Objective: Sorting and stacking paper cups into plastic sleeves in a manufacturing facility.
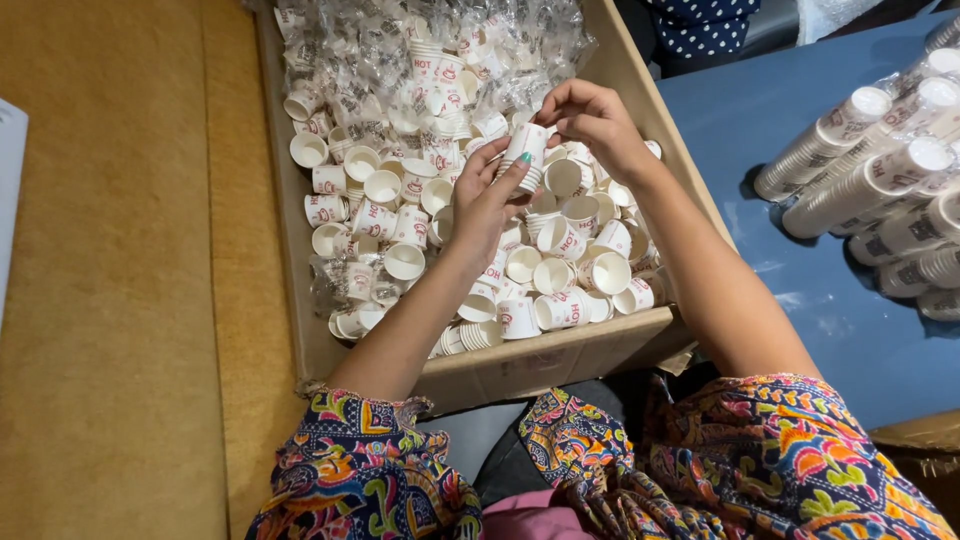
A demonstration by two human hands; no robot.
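Fingers of both hands pinch a small cup stack (525, 155) above the box (560, 360).

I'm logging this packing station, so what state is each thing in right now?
Cardboard box: open, full of loose cups.
Small stack of cups: held up over the box by both hands.
Left hand: gripping the stack's lower part.
Right hand: fingers at the stack's top.
Loose cups: jumbled, some upright, some on their sides.
Plastic wrappers: crumpled, heaped at the far end.
Wrapped cup sleeves: lying on the blue table.
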